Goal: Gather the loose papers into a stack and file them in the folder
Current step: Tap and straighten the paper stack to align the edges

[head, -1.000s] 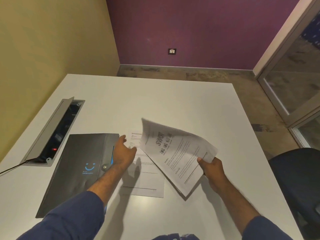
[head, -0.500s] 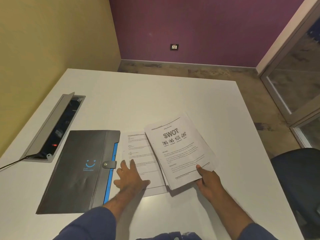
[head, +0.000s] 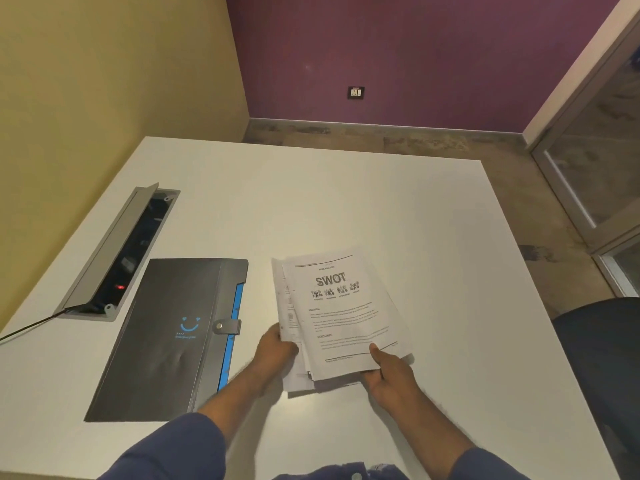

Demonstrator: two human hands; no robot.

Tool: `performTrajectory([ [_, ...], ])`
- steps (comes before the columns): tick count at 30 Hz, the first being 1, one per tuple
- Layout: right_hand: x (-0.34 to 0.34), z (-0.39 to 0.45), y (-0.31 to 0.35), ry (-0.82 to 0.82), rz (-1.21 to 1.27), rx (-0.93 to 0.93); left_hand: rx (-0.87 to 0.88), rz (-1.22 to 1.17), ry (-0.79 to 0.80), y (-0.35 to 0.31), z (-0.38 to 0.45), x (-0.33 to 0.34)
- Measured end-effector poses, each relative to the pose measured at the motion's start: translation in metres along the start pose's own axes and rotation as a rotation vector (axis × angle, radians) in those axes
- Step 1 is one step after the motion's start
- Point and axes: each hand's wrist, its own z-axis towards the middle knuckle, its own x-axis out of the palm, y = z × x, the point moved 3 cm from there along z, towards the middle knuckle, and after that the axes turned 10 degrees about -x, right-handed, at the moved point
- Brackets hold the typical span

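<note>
A loose stack of white printed papers (head: 341, 306), topped by a sheet headed "SWOT", is held over the white table (head: 346, 209). My left hand (head: 275, 349) grips the stack's left edge, and my right hand (head: 388, 370) grips its lower right corner with the thumb on top. The sheets are unevenly aligned, with lower edges sticking out. To the left lies the dark grey folder (head: 173, 337), closed, with a blue edge, a snap tab and a blue smiley logo.
An open cable box (head: 117, 251) is sunk into the table at the left, and a black cable (head: 27, 327) runs from it off the left edge. A dark office chair (head: 602, 358) stands at the right. A glass door is at the far right.
The left hand slid the sheet that lay flat beside the folder under the held papers. Both hands now hold the papers together as one stack, a little right of the folder.
</note>
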Motion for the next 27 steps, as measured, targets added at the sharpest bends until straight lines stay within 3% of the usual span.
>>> performTrajectory([
  [3, 0.000, -0.002, -0.011, 0.015, -0.009, 0.023, -0.108, -0.323, 0.278, -0.001, -0.011, 0.010],
  [6, -0.001, -0.002, -0.019, 0.047, -0.036, 0.028, -0.198, -0.550, 0.330, -0.006, -0.016, 0.015],
  [8, 0.000, -0.003, -0.021, 0.072, -0.069, 0.029, -0.182, -0.495, 0.319, -0.012, -0.016, 0.018],
  [13, -0.004, -0.006, -0.017, 0.118, -0.355, -0.009, -0.127, -0.243, 0.037, -0.013, -0.007, 0.012],
  [18, -0.014, 0.000, 0.015, -0.053, -0.632, -0.229, -0.090, -0.225, 0.024, -0.017, -0.005, -0.003],
  [21, -0.008, -0.002, 0.047, -0.104, -0.763, -0.425, -0.028, -0.265, 0.135, -0.024, -0.010, -0.016],
  [24, 0.013, -0.007, 0.074, 0.149, -0.704, -0.440, 0.046, -0.303, 0.256, -0.031, -0.019, -0.028],
  [27, 0.033, -0.012, 0.085, 0.439, -0.559, -0.267, 0.086, -0.318, 0.341, -0.039, -0.030, -0.034],
])
